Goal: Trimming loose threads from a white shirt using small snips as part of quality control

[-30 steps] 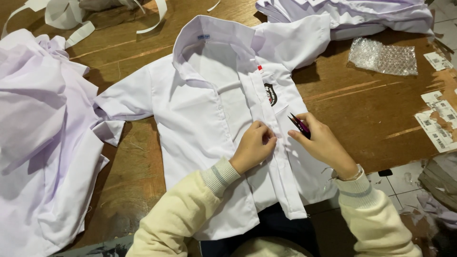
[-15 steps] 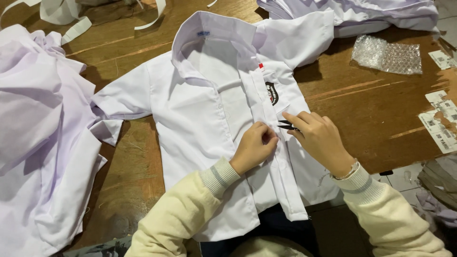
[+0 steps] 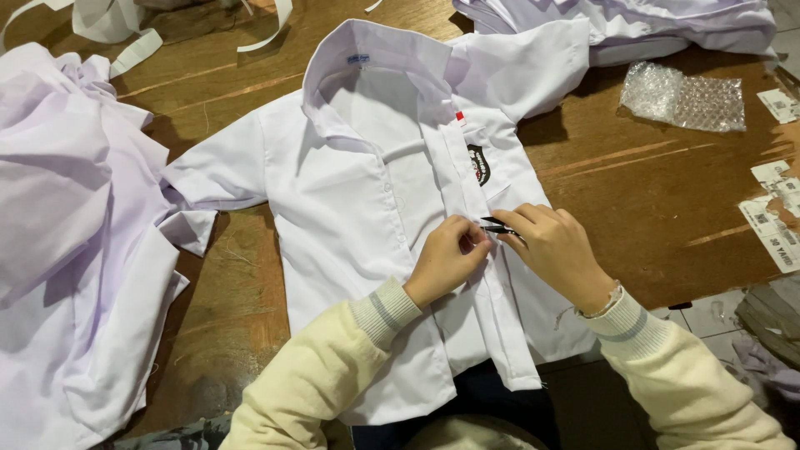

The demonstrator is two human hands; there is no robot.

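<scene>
Brown wooden worktop [image 3: 650, 192], worn, grain showing. Heap of pale lilac-white garments [image 3: 75, 242] along its left side, crumpled and overlapping. Second pile of white clothing [image 3: 633, 25] at the top right edge. Just below that pile, a small piece of clear bubble wrap [image 3: 683, 96] lies flat. White fabric strips [image 3: 125, 33] curl at the top left. Printed paper tags [image 3: 775, 217] sit near the right edge, some overlapping. Tiled floor [image 3: 708, 312] visible beyond the worktop's lower right corner.

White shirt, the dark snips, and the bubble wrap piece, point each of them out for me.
white shirt [image 3: 358, 208]: head view, on its front panel.
dark snips [image 3: 497, 224]: head view, on the blades between the hands.
bubble wrap piece [image 3: 683, 98]: head view, on its middle.
</scene>
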